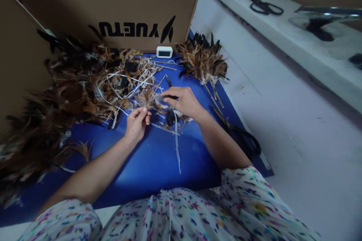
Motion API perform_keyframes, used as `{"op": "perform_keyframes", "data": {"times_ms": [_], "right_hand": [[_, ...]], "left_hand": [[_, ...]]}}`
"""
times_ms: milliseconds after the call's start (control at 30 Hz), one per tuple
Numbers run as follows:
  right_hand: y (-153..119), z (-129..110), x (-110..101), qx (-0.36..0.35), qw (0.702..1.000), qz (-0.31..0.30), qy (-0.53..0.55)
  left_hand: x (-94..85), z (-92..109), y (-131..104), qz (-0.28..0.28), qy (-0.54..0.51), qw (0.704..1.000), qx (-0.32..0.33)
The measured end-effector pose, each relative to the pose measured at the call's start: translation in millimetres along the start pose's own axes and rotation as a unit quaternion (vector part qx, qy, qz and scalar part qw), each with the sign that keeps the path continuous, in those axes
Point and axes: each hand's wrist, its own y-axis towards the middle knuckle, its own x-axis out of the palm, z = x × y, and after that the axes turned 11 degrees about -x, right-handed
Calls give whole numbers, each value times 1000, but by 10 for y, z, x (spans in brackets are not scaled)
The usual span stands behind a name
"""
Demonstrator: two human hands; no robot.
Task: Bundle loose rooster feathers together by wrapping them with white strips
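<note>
My left hand [136, 125] is closed in a pinch on a small tuft of brown feathers [147, 99], which fans upward from its thumb and fingertips. Just to the right is my right hand [185, 101], its thumb and forefinger nearly together at the tuft's edge; whatever is between them is too small to make out. Loose feathers and a dark feather [170, 117] lie below the right hand. A clear plastic strip [177, 143] trails down the blue table surface [135, 173]. White string [103, 96] loops through the feathers on the left.
A large heap of brown and black feathers [70, 90] covers the left side. Feather bundles on thin sticks [203, 60] lie at the back right. Black-handled scissors [240, 133] rest beside my right forearm. A small white digital display [164, 52] stands before a cardboard box [135, 3]. More scissors [263, 6] lie on a ledge.
</note>
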Motion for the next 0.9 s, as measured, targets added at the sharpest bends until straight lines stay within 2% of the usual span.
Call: {"op": "perform_keyframes", "data": {"times_ms": [233, 400, 533, 900], "right_hand": [[-58, -81, 94, -100, 992, -42, -68], [-72, -107, 127, -157, 968, -85, -174], [-77, -125, 130, -195, 946, -91, -241], [-76, -150, 146, -218, 937, -92, -258]], "left_hand": [[10, 9, -33, -25, 17, 999, -16], [7, 8, -42, -33, 33, 999, -19], [14, 7, -49, -39, 36, 998, -21], [1, -11, -46, -45, 33, 998, -33]]}}
